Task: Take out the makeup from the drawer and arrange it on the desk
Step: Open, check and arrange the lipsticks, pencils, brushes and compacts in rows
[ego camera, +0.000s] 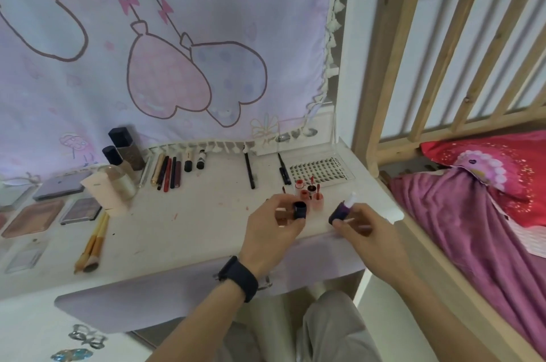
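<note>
My left hand (273, 227) holds a small black-capped makeup tube (299, 209) over the right part of the white desk (189, 231). My right hand (363, 228) grips a dark purple bottle with a white tip (342, 211) just above the desk's right front corner. Behind both hands stand a few small pink lip glosses (310, 193). Further back lies a tray of false lashes (320, 171). Pencils and tubes (170, 171) lie in a row at the back, with foundation bottles (124, 154) to their left. Eyeshadow palettes (81, 211) and two brushes (94, 243) lie at the left.
A lilac drawer front (124, 308) juts out below the desk edge. A pastel cloth (165, 45) hangs behind the desk. To the right is a wooden bed frame (443, 45) with pink bedding (472, 213). My knee in grey trousers (334, 329) is under the desk.
</note>
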A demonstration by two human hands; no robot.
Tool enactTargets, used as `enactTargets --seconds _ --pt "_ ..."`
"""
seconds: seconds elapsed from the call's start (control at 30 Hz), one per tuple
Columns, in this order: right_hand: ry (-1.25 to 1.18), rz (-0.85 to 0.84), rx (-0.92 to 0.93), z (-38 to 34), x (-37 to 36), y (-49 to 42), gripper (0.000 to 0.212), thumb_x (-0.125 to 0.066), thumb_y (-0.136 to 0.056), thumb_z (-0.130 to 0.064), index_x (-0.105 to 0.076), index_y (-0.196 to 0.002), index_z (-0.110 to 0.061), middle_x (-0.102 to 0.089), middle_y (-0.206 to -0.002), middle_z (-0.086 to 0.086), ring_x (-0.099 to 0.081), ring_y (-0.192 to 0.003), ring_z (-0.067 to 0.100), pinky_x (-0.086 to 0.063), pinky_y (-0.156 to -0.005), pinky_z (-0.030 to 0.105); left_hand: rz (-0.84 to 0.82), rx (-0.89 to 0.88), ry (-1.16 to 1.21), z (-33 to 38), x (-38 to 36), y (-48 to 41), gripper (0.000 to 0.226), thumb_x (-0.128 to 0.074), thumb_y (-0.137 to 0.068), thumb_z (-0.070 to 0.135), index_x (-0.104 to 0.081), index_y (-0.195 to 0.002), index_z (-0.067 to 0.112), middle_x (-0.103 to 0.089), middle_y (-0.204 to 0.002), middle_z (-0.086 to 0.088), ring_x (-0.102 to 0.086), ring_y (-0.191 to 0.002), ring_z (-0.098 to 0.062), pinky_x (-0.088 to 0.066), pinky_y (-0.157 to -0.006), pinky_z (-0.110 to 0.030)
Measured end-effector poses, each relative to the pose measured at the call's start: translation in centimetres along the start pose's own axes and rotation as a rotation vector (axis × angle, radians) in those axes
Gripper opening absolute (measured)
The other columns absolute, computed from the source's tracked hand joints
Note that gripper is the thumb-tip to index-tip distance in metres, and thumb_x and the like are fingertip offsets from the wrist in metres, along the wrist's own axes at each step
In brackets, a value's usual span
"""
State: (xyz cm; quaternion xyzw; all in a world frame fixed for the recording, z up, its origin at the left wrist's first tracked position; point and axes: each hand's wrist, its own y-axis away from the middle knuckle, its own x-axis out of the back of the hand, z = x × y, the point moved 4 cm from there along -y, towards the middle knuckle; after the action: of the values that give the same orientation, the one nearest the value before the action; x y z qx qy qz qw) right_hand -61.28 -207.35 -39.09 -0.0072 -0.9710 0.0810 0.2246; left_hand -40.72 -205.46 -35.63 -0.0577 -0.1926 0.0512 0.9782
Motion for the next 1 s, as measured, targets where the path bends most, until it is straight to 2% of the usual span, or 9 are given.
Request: enactTargets --seconds 0.13,0.23,0.33,0.4,0.53,0.67,0.77,0.9,1.0 --pt "0.219 -0.068 0.105 -0.1 0.7 -1.9 0.017 -0.071 -0.090 -0.034 -0.060 -0.091 -0.047 -0.060 -0.090 -0.030 -0.055 -0.091 0.000 -0.036 -0.071 0.011 0.056 -0.049 -0.141 0.2 -2.0 -0.2 0.030 -0.077 -0.084 0.025 -0.059 -0.100 0.043 -0.067 -0.099 0.019 -0.060 -0.091 0.003 -0.047 -0.082 -0.014" --pt "0.362 -0.151 0.159 0.9 0.1 -3.2 0.014 -0.068 -0.090 -0.042 -0.063 -0.101 -0.048 -0.063 -0.094 -0.025 -0.050 -0.093 0.010 -0.041 -0.081 0.029 0.115 -0.005 -0.447 -0.5 -2.6 -0.5 0.022 -0.070 -0.084 0.043 -0.053 -0.092 0.054 -0.065 -0.090 0.022 -0.045 -0.099 0.005 -0.024 -0.085 -0.025" --pt "0.382 -0.172 0.179 1.6 -0.3 -4.0 0.020 -0.066 -0.090 -0.048 -0.067 -0.109 -0.045 -0.066 -0.098 -0.019 -0.049 -0.094 0.010 -0.042 -0.086 0.036 0.142 0.035 -0.579 -1.2 -2.5 -0.6 0.023 -0.063 -0.086 0.049 -0.055 -0.108 0.049 -0.063 -0.092 0.026 -0.039 -0.106 0.003 -0.013 -0.081 -0.028" --pt "0.378 -0.170 0.206 1.5 -0.4 -4.2 0.021 -0.067 -0.090 -0.048 -0.068 -0.110 -0.043 -0.067 -0.099 -0.020 -0.049 -0.095 0.011 -0.042 -0.087 0.037 0.133 0.035 -0.591 -1.0 -2.5 -0.7 0.029 -0.061 -0.086 0.049 -0.050 -0.113 0.046 -0.062 -0.096 0.028 -0.039 -0.109 0.002 -0.012 -0.083 -0.030" --pt "0.354 -0.149 0.243 1.6 -0.8 -4.1 0.019 -0.069 -0.089 -0.046 -0.071 -0.107 -0.041 -0.069 -0.096 -0.021 -0.051 -0.095 0.012 -0.042 -0.089 0.039 0.122 0.028 -0.584 -0.7 -2.3 -0.9 0.032 -0.062 -0.085 0.049 -0.039 -0.106 0.047 -0.060 -0.093 0.028 -0.042 -0.113 0.001 -0.012 -0.088 -0.030" --pt "0.323 -0.105 0.261 1.8 -1.0 -3.9 0.019 -0.073 -0.087 -0.040 -0.073 -0.106 -0.039 -0.071 -0.093 -0.022 -0.051 -0.094 0.011 -0.044 -0.087 0.039 0.122 0.015 -0.620 -0.8 -2.3 -1.0 0.031 -0.061 -0.085 0.049 -0.040 -0.106 0.045 -0.055 -0.089 0.028 -0.045 -0.115 -0.001 -0.014 -0.097 -0.034" --pt "0.306 -0.063 0.263 2.0 -1.0 -3.7 0.020 -0.076 -0.086 -0.037 -0.075 -0.106 -0.038 -0.072 -0.093 -0.021 -0.051 -0.094 0.010 -0.044 -0.085 0.036 0.122 0.014 -0.624 -0.7 -2.4 -1.1 0.030 -0.061 -0.086 0.049 -0.042 -0.108 0.042 -0.056 -0.090 0.027 -0.045 -0.115 -0.002 -0.014 -0.097 -0.034" --pt "0.321 -0.018 0.310 1.9 -1.1 -3.6 0.022 -0.078 -0.084 -0.034 -0.076 -0.106 -0.035 -0.073 -0.092 -0.019 -0.049 -0.090 0.007 -0.036 -0.078 0.020 0.125 0.011 -0.641 -0.8 -2.5 -1.1 0.031 -0.060 -0.088 0.051 -0.044 -0.113 0.040 -0.067 -0.101 0.022 -0.046 -0.117 -0.003 -0.014 -0.099 -0.036" --pt "0.315 0.004 0.330 1.8 -1.2 -3.4 0.023 -0.080 -0.083 -0.031 -0.077 -0.106 -0.033 -0.074 -0.092 -0.016 -0.052 -0.089 0.009 -0.039 -0.079 0.027 0.122 0.009 -0.659 -1.0 -2.6 -1.2 0.033 -0.059 -0.088 0.052 -0.045 -0.115 0.040 -0.068 -0.104 0.021 -0.046 -0.117 -0.004 -0.016 -0.100 -0.037"
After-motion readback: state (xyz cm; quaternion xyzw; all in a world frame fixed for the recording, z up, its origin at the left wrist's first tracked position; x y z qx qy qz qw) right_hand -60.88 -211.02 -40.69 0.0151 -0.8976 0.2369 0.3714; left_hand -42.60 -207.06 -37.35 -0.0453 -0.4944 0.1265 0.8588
